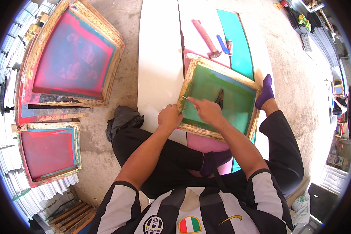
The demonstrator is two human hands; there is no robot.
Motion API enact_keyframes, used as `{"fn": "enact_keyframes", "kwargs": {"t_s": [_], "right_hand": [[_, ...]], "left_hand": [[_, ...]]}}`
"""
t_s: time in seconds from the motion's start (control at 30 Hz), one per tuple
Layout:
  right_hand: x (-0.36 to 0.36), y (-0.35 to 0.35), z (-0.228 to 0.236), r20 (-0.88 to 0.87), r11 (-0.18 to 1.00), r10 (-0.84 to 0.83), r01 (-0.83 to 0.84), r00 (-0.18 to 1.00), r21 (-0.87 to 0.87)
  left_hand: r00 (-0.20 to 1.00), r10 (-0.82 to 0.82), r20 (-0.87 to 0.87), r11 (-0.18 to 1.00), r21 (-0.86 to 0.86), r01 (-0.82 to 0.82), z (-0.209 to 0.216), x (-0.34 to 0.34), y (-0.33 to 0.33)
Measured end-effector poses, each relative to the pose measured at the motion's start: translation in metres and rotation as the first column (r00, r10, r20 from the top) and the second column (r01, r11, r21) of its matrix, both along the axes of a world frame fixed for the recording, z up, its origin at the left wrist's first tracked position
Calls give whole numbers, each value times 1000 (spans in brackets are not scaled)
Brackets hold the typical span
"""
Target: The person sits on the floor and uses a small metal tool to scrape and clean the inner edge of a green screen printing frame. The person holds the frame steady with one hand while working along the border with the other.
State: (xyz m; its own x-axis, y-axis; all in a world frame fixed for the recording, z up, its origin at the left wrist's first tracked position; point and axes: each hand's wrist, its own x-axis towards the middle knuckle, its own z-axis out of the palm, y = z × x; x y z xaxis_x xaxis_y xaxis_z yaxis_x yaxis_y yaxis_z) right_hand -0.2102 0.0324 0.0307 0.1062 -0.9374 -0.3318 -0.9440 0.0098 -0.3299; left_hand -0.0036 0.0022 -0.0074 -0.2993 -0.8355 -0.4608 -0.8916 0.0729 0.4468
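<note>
A wooden screen-printing frame [206,135] with green mesh [206,84] lies tilted in front of me. My left hand [170,117] is closed on its near left corner; some of the fingers are hidden. My right hand [206,111] reaches over the mesh to the left rail, index finger forward and the other fingers curled. At that fingertip shows a thin pale bit [184,97], too small to name. Dark-jawed pliers [221,97] rest on the mesh beside the right hand, their lower part hidden by it.
Beyond the frame lie a hammer [206,38], a blue-handled tool [222,44] and a screwdriver [230,48] on white and turquoise boards [160,46]. Pink-meshed frames [76,58] stand at left, near a black plastic bag [123,121]. My purple-socked foot [266,91] is against the frame's right corner.
</note>
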Motion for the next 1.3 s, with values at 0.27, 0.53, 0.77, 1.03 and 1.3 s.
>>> {"fn": "enact_keyframes", "kwargs": {"t_s": [0.27,0.53,0.77,1.03,1.3], "right_hand": [[3,7,1,-29,1000,-18,17,999,-9],[46,2,15,-332,999,28,-13,943,48],[-10,2,-36,131,1000,-13,13,991,1],[-23,3,-48,134,996,65,-56,989,-68],[-23,-5,-36,-30,984,170,-171,985,-54]], "left_hand": [[999,-34,28,999,17,33,9,-3,-2],[999,-24,-31,997,-76,22,-11,-4,-1],[999,-46,-5,996,-75,46,-3,-8,-5],[1000,-17,-7,997,-81,16,-8,-6,-3],[1000,-16,-11,997,-76,15,-2,-1,-4]]}}
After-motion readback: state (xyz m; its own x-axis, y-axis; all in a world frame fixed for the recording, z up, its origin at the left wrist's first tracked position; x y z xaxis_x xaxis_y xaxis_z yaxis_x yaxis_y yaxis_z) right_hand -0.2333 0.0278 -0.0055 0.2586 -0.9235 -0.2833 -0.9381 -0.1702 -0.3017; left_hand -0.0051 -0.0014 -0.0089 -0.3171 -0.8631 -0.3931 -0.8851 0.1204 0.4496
